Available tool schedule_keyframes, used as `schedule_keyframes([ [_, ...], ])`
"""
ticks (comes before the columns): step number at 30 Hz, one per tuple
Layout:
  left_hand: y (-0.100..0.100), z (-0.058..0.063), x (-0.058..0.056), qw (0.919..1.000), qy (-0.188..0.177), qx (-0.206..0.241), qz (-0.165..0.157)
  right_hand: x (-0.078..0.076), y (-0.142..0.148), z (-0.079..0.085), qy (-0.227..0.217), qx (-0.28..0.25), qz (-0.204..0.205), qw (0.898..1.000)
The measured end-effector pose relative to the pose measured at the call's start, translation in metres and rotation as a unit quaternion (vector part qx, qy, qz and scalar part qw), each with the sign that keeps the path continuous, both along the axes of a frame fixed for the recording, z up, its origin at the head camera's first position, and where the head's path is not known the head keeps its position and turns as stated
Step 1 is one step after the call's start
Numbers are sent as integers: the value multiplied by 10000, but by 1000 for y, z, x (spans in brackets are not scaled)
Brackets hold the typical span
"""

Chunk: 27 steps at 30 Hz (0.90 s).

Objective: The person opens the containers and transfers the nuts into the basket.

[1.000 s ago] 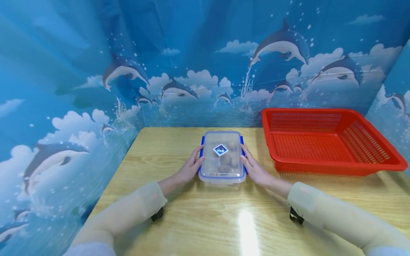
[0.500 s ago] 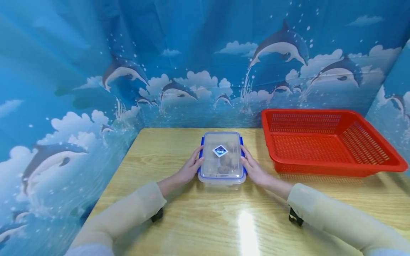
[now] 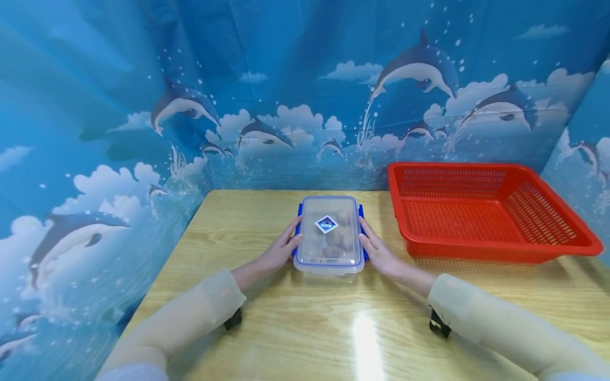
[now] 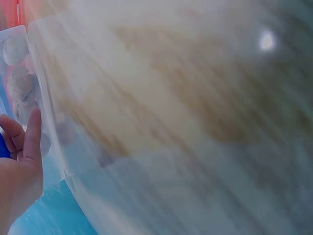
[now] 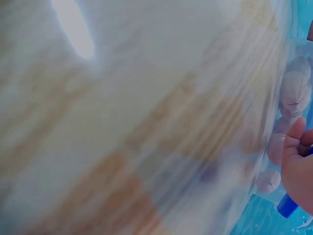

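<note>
A clear plastic food container (image 3: pixel 329 248) with a blue-edged lid sits on the wooden table, a blue-and-white diamond sticker on top. Through its walls show several round pale lumps (image 5: pixel 295 93), their kind unclear. My left hand (image 3: pixel 281 251) grips the container's left side. In the left wrist view, the left hand's thumb (image 4: pixel 33 134) lies along the wall, with the other fingers curled by a blue clip (image 4: pixel 4 147). My right hand (image 3: pixel 378 254) grips the opposite side. Close below that hand, a blue clip (image 5: pixel 287 206) sticks out in the right wrist view.
A red perforated plastic basket (image 3: pixel 476 246) stands at the right of the table (image 3: pixel 295 323). Behind and to the left hangs a blue dolphin-print curtain (image 3: pixel 286 63). Dark wrist devices (image 3: pixel 439 324) show beneath the sleeves.
The blue clip on the right side shows slightly farther out from the lid's edge. Both hands and the container otherwise stay nearly where they were; the head view shifts very slightly.
</note>
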State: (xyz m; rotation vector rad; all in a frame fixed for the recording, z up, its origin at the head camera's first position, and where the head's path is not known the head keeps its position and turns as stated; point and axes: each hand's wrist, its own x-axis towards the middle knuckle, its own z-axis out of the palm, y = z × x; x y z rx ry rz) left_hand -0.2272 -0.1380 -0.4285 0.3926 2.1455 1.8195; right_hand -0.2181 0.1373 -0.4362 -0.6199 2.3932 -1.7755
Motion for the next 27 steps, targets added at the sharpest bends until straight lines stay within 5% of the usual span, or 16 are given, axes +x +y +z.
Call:
schedule_keyframes([
  [13, -3, 0, -3, 9994, -151, -299, 122, 1, 1, 2, -440, -62, -37, 9990],
  [27, -4, 3, -5, 9983, -433, -380, 54, 1, -2, 5, -287, 939, -650, 9930],
])
